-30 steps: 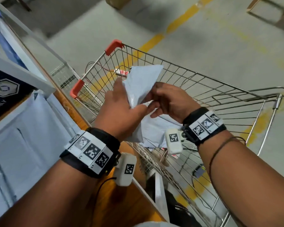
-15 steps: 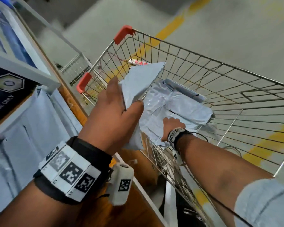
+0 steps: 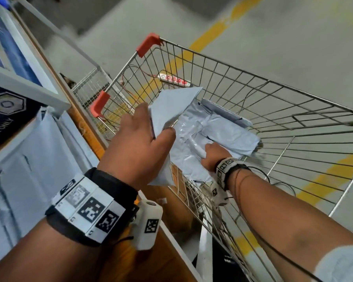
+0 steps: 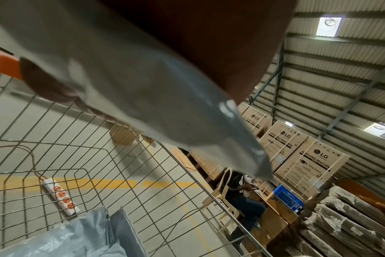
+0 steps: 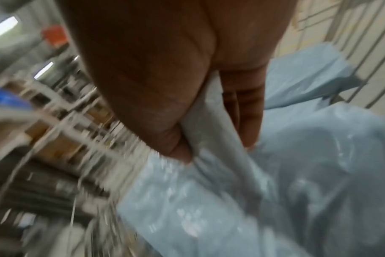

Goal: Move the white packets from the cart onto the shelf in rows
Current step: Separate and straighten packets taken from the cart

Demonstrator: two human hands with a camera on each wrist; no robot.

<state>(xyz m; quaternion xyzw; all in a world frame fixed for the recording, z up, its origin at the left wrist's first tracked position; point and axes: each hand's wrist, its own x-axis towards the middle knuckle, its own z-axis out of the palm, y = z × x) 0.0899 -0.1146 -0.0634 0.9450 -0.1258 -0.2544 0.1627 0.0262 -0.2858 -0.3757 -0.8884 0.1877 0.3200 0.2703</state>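
In the grey-floored warehouse, the left hand [image 3: 138, 147] is holding one thin white plastic packet [image 3: 171, 104]; the right hand [image 3: 213, 156], at four o'clock, is pinching another packet's folded edge [image 5: 211, 121] in the wire cart [image 3: 273, 110]; best lift slowly.

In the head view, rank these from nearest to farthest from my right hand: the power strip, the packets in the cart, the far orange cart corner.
1. Packets in the cart: right hand grips one.
2. Power strip: on the floor beyond the cart's far end.
3. Far orange cart corner: beyond, upper left.

packets [image 3: 222, 137] lie in the cart [image 3: 273, 102], right of the shelf [image 3: 86, 127] holding more packets [image 3: 29, 159].
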